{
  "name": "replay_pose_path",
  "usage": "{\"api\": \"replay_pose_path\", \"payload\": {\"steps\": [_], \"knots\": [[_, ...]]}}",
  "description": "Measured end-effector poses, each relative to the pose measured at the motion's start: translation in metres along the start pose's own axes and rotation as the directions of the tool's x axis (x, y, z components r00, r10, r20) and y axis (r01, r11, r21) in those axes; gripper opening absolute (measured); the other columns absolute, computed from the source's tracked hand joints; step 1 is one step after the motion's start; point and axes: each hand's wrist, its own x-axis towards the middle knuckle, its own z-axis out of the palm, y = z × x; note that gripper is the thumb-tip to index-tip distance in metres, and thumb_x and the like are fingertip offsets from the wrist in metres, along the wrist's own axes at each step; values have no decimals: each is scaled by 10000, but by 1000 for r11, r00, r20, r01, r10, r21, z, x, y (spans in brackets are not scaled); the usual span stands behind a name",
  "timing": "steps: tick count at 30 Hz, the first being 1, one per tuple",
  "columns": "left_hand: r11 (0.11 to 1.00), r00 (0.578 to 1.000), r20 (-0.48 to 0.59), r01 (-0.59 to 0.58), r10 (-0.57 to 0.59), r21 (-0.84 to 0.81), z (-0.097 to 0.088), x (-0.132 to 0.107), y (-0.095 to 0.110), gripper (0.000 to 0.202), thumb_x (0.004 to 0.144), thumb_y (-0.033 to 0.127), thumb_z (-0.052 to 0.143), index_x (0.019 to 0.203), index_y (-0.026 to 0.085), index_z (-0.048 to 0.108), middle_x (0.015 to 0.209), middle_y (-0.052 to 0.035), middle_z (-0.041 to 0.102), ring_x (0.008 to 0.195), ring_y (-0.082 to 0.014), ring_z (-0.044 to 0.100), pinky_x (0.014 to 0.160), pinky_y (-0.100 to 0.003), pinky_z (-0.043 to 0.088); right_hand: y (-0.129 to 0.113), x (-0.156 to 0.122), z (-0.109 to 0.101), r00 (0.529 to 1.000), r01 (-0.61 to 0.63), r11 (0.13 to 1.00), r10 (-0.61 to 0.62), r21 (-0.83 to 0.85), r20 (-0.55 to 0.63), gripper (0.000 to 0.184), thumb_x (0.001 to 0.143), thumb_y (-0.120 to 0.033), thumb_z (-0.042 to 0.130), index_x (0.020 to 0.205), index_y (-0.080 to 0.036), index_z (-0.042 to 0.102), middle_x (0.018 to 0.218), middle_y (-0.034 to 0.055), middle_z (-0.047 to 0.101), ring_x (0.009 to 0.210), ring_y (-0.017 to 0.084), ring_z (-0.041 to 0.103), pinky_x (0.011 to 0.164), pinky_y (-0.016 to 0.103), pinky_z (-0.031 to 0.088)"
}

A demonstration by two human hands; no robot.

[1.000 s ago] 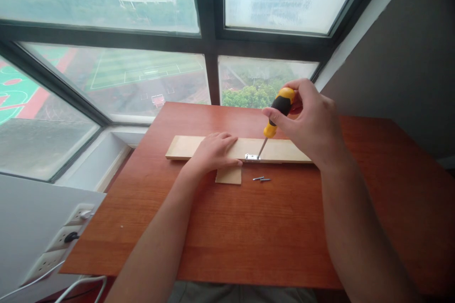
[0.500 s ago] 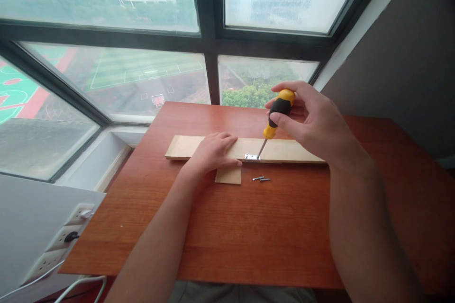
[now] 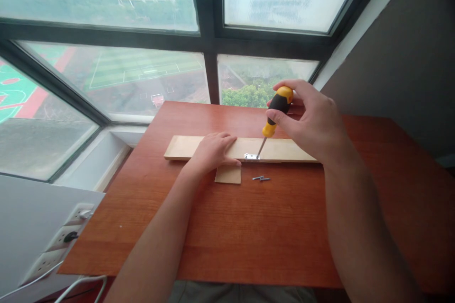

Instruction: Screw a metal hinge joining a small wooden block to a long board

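Closest in, a strip of grey cloth at the lower edge. Then a reddish-brown table, broad and bare across its near half. Low on the left, below table level, a white power strip with one dark plug and pale cables trailing off.

Mid-table, left hand spread flat, palm down, fingers straight, pressing on a long board and overlapping a small wooden piece set against the board's near edge. Just right of that piece, two screws loose on the table, lying close together. On the board, beside the left fingertips, a small metal bracket. Right hand closed round the handle of a screwdriver, shaft tilted, tip down on the bracket.

Beyond, a dark-framed window over sports courts far below. To the right, a grey-brown wall.

Compared with half a second before: right fingers shifted round the handle, wrist a little lower, hiding more of the board's right end. Left hand, screws and bracket unmoved.

Table glossy, with fine grain running crosswise. Board pale, bare, thin and rectangular. Small piece of the same pale wood, nearly square. Handle rounded, yellow with black grip zones. Shaft thin and steely. Bracket bright and reflective. Screws short, dark grey.
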Motion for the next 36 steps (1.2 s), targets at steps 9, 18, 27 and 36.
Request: {"api": "replay_pose_path", "payload": {"steps": [9, 18, 27, 36], "knots": [[1000, 1000, -10, -22, 22, 7, 0, 0, -1, 697, 715, 639, 740, 1242, 201, 610, 1231, -112, 657, 1097, -310, 620, 901, -378, 460, -5, -1, -6, 999, -10, 995, 7, 94, 35, 378, 816, -270, 686, 1186, -263, 610, 1033, 22, 714, 895, 206, 712, 803, 371, 623], [1000, 999, -29, -21, 21, -8, 2, 0, 0, 688, 732, 604, 741, 1274, 207, 593, 1270, -106, 642, 1130, -304, 603, 942, -387, 447, -14, -3, -2, 1000, 19, 986, -22, 168, 14, 410, 832, -242, 655, 1232, -285, 577, 1091, 20, 701, 959, 218, 697, 840, 400, 626], [1000, 999, -26, -23, 23, 0, 2, 0, 3, 685, 729, 597, 745, 1260, 190, 595, 1265, -111, 647, 1116, -306, 608, 926, -390, 449, -15, -4, -1, 999, 6, 972, -15, 235, 39, 404, 813, -214, 679, 1204, -271, 595, 1057, 9, 694, 951, 188, 698, 861, 366, 624], [1000, 1000, -25, -16, 15, -12, 2, 0, 4, 655, 733, 586, 746, 1250, 215, 594, 1253, -103, 648, 1126, -308, 606, 931, -388, 447, -14, -4, 1, 998, -12, 975, -2, 221, 61, 403, 816, -250, 660, 1203, -329, 580, 1070, -17, 694, 986, 206, 695, 876, 399, 618]]}}
